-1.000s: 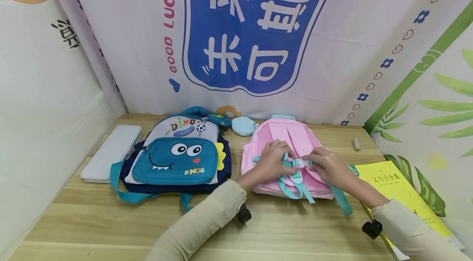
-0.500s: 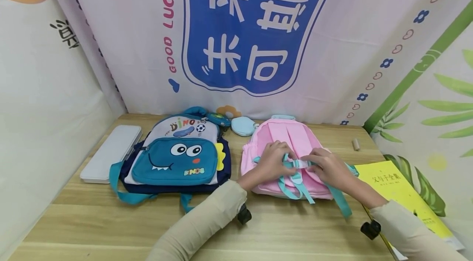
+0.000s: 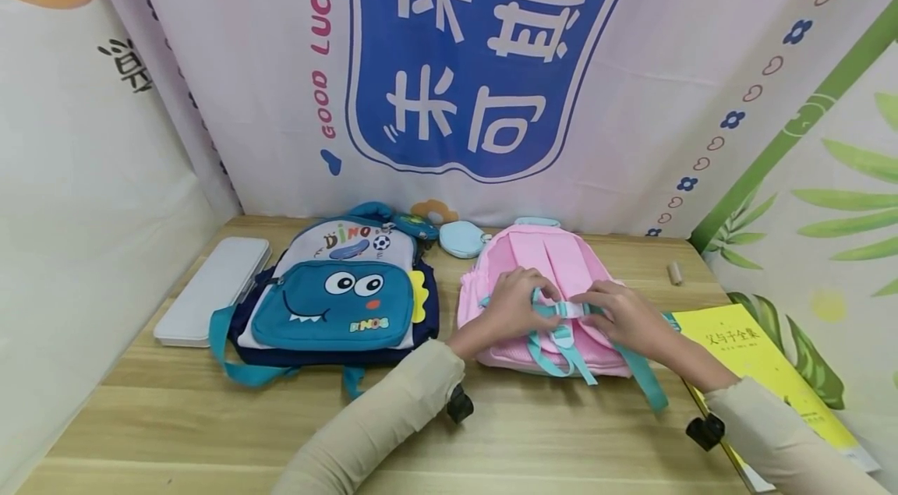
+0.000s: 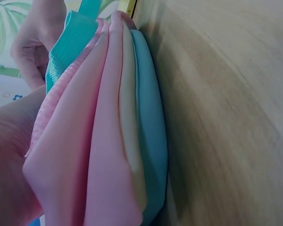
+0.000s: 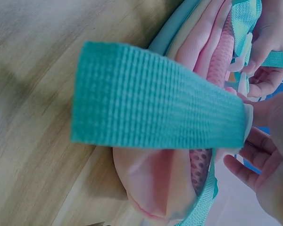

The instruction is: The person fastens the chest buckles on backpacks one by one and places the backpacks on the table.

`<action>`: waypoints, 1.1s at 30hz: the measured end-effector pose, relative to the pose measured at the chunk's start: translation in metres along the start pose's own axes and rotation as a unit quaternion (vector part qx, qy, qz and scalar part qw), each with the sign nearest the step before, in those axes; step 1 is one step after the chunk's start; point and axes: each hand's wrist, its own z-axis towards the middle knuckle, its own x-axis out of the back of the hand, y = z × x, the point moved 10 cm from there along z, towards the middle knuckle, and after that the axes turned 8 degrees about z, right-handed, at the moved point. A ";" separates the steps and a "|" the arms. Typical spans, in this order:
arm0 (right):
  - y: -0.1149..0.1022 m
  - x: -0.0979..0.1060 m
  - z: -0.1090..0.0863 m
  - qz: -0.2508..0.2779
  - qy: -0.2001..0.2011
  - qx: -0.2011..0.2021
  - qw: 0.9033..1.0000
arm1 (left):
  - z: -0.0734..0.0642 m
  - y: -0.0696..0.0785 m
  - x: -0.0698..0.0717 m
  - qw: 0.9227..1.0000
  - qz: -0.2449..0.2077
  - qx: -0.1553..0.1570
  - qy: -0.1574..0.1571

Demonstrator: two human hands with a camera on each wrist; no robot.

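Hardly anything has been moved since the earlier frame: by the fingers of the left hand (image 3: 515, 305) the teal strap (image 3: 546, 309) is still pinched, and by those of the right hand (image 3: 627, 319) it is gripped at the other side of the white buckle (image 3: 574, 310). The pink backpack (image 3: 561, 269) is laid on the desk (image 3: 547, 433), between the blue dinosaur backpack (image 3: 333, 304) and the yellow book (image 3: 744, 355).

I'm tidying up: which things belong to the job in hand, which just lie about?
Apparently in the job: pink backpack; teal strap and white buckle, held by left hand and right hand.
Apparently lying about: dinosaur backpack; white case; yellow book; tan cylinder.
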 end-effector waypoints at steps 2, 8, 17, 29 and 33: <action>0.001 -0.001 0.000 0.004 -0.005 -0.004 1.000 | 0.000 -0.002 0.003 1.000 -0.009 0.004 0.002; 0.001 -0.001 -0.002 0.014 -0.011 -0.004 1.000 | 0.000 -0.004 0.010 1.000 -0.018 0.004 0.001; 0.001 0.005 0.001 0.066 0.006 -0.007 0.998 | -0.002 -0.004 0.033 0.999 -0.035 -0.024 0.022; -0.011 0.007 0.021 0.090 0.015 -0.022 0.996 | -0.009 -0.021 0.074 0.999 -0.014 -0.021 0.028; -0.022 0.012 0.032 0.105 0.037 -0.006 0.994 | -0.012 -0.035 0.090 0.999 0.014 -0.010 0.032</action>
